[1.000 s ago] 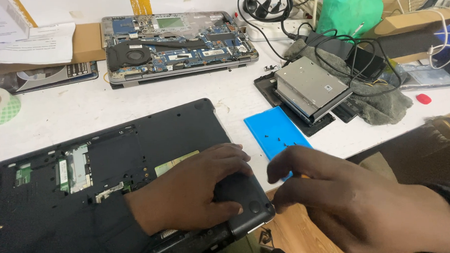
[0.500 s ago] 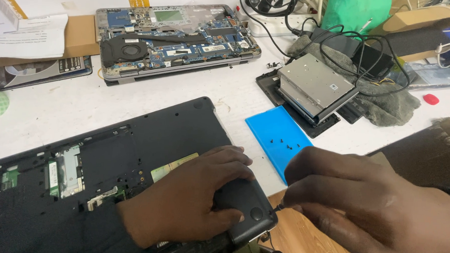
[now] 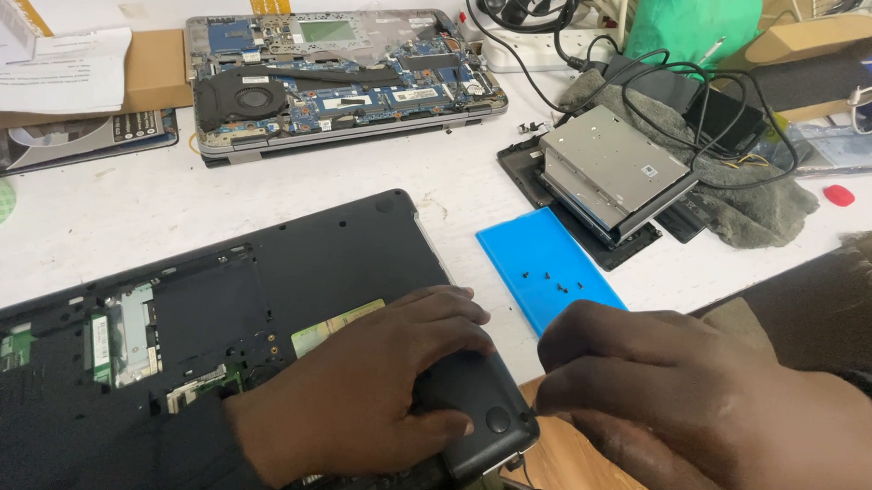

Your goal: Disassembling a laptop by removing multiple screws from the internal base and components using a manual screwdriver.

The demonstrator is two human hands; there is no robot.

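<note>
We noted the left hand (image 3: 368,392) lying flat, fingers spread and pressed on the near right corner of the black laptop base (image 3: 261,287), which rested bottom-up on the white table (image 3: 215,199). Its long axis ran from near left up toward far right. The right hand (image 3: 681,418) sat just right of that same corner, fingers curled together with tips pinched at the laptop's edge; whether they held anything small we could not tell. So the corner lay directly left of the right fingertips, touching or nearly so, and the left hand was already upon it.

Just beyond the right hand lay a blue mat (image 3: 537,263) carrying several tiny dark screws (image 3: 551,276). Farther right sat a silver optical drive (image 3: 613,169) on a black tray. At the far side lay an opened laptop (image 3: 336,68) with exposed board and fan
</note>
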